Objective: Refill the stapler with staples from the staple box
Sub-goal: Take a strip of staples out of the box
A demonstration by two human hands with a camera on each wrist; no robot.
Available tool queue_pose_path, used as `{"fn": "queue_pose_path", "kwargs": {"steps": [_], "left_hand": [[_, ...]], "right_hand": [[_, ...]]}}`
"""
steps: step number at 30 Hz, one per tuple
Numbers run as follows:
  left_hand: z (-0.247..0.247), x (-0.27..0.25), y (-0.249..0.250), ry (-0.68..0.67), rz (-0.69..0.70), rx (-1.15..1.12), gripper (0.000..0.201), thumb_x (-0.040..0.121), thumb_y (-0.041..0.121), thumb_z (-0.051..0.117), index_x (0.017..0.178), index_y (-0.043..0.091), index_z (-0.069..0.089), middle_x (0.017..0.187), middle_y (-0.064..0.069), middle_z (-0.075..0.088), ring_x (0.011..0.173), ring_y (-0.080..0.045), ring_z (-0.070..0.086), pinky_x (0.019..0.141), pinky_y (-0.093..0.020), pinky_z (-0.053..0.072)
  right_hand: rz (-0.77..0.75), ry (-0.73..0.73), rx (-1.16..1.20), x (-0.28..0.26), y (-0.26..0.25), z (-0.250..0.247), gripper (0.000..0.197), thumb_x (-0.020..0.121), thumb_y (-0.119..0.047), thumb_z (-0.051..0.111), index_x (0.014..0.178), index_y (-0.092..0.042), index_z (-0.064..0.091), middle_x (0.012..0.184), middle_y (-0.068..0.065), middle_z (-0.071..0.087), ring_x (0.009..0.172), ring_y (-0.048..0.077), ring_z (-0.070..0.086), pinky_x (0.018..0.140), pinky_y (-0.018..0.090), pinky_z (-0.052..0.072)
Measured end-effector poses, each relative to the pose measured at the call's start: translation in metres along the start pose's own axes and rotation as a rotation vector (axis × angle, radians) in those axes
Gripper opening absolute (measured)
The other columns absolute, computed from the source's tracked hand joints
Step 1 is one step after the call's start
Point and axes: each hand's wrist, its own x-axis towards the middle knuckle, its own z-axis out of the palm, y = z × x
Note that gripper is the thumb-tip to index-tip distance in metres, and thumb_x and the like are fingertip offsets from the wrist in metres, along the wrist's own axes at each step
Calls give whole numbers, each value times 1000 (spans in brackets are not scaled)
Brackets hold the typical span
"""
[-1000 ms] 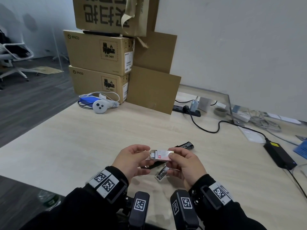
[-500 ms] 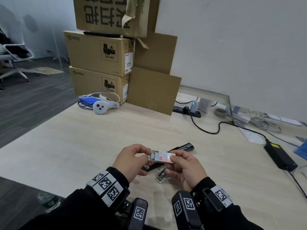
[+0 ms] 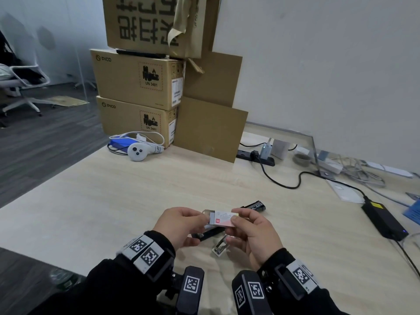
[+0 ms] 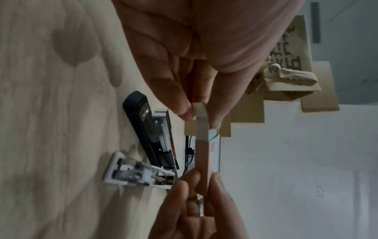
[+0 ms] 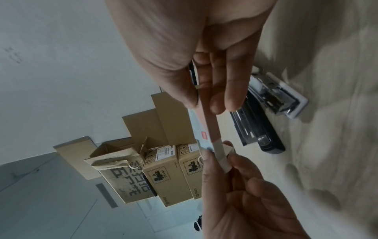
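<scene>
Both hands hold a small white staple box (image 3: 221,220) with a red logo above the table. My right hand (image 3: 236,220) pinches the sleeve end (image 5: 206,119). My left hand (image 3: 204,217) pinches the grey inner tray (image 4: 201,122), which sticks out a little at the box's left end (image 5: 219,152). On the table under the hands lies the stapler (image 3: 255,205), swung open: its black arm (image 4: 147,129) points away and its white and metal part (image 4: 139,173) lies nearer me (image 3: 220,247). No staples show.
Stacked cardboard boxes (image 3: 136,83) stand at the back left of the wooden table (image 3: 113,201), with a white controller (image 3: 138,152) in front. A power strip (image 3: 256,156), cables and a black power brick (image 3: 384,220) lie at the right. An office chair (image 3: 20,87) stands on the floor at left.
The box has stayed between both hands and shifted slightly; the grey inner tray shows a little more at its left end.
</scene>
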Motion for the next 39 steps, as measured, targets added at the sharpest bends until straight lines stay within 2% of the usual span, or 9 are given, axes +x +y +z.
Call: {"fn": "queue_pose_path", "kwargs": {"steps": [5, 10, 13, 18, 24, 28, 32, 36, 39], "left_hand": [[0, -1, 4, -23, -57, -48, 12, 80, 7, 79, 84, 4, 68, 76, -12, 76, 69, -19, 70, 51, -28, 55], [-1, 0, 5, -47, -97, -207, 8, 86, 6, 71, 90, 4, 64, 85, -13, 73, 69, -19, 69, 47, -27, 54], [-3, 4, 6, -6, -138, -419, 9, 87, 5, 62, 82, 9, 56, 81, -8, 63, 63, -16, 64, 40, -22, 49], [-11, 8, 11, 32, -204, -431, 8, 77, 9, 51, 75, 15, 46, 68, -3, 53, 50, -13, 49, 33, -20, 33], [-4, 8, 18, -27, 40, -36, 15, 85, 11, 67, 71, 12, 61, 61, 0, 46, 43, -10, 31, 37, -19, 22], [0, 8, 17, 25, 205, 254, 11, 80, 24, 78, 78, 14, 77, 56, 14, 63, 42, -3, 48, 46, -21, 36], [2, 9, 11, 61, 246, 326, 19, 72, 35, 85, 74, 16, 78, 76, 10, 79, 75, -7, 71, 69, -23, 48], [3, 8, 10, 55, 248, 403, 20, 70, 33, 86, 73, 15, 79, 77, 4, 79, 77, -13, 72, 70, -24, 52], [2, 5, 14, 6, 176, 334, 19, 76, 24, 84, 81, 7, 79, 51, 13, 67, 44, 1, 57, 45, -14, 41]], "right_hand": [[-4, 4, -8, -1, 1, 0, 16, 92, 3, 61, 106, -2, 64, 84, 20, 71, 61, 23, 65, 49, 29, 59], [-4, 21, -1, 0, 0, -1, 13, 92, 3, 60, 104, -3, 64, 83, 19, 71, 60, 22, 66, 50, 31, 60], [21, 52, 37, 1, -3, -1, 12, 93, 2, 59, 102, -4, 64, 84, 19, 70, 61, 23, 65, 47, 31, 59], [85, 90, 103, 2, -7, -2, 13, 93, 3, 58, 102, -5, 64, 78, 18, 69, 62, 24, 65, 43, 29, 57], [84, 87, 8, 5, -1, 1, 11, 93, -4, 60, 99, -12, 64, 65, 10, 72, 55, 22, 65, 49, 32, 55], [13, 62, -3, 4, 1, 5, 11, 93, 0, 59, 98, -8, 63, 77, 14, 72, 58, 20, 66, 50, 31, 58], [-25, 24, -23, -1, 1, 8, 12, 92, 4, 59, 100, -5, 63, 85, 18, 69, 59, 20, 66, 50, 30, 59], [-43, 10, -61, -4, 2, 9, 14, 92, 4, 60, 102, -3, 63, 84, 17, 67, 62, 21, 67, 53, 31, 60], [-39, 7, -53, -5, 2, 9, 14, 91, 5, 60, 103, -3, 63, 82, 15, 67, 61, 20, 67, 53, 32, 60]]}}
